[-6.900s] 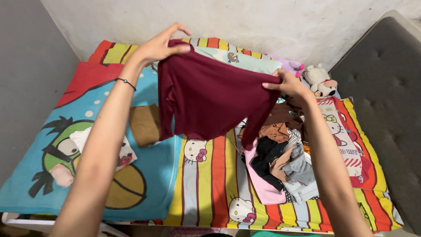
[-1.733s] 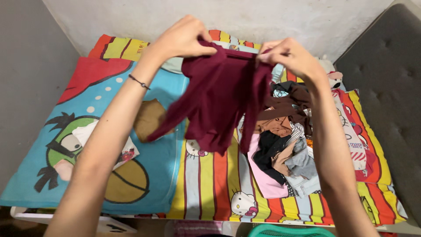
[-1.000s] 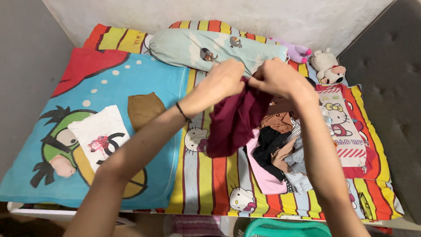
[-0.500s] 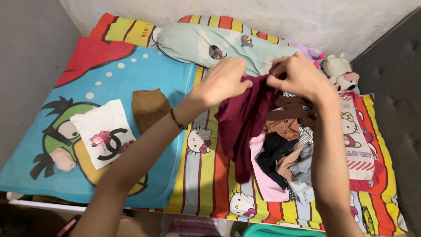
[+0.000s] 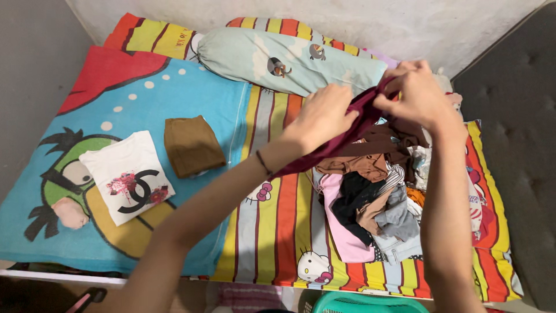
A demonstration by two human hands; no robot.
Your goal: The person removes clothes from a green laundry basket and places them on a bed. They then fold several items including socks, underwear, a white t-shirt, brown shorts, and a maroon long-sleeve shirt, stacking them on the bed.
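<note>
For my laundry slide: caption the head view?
Both hands stretch a maroon garment above a pile of unfolded clothes on a striped bed.

I note the maroon garment point(image 5: 353, 124) as soft, matt knit cloth, bunched between my hands. The bed sheet point(image 5: 272, 232) is smooth printed cotton-like fabric, striped; the blue blanket point(image 5: 139, 98) looks slightly fleecy and dull. The bolster pillow point(image 5: 289, 55) has a smooth, pale cloth cover. The folded brown piece point(image 5: 193, 146) reads as ribbed knit, possibly. The white T-shirt point(image 5: 124, 174) is flat matt jersey. The green basket point(image 5: 370, 302) is glossy plastic. The wall point(image 5: 347, 20) is rough, chalky plaster.
</note>
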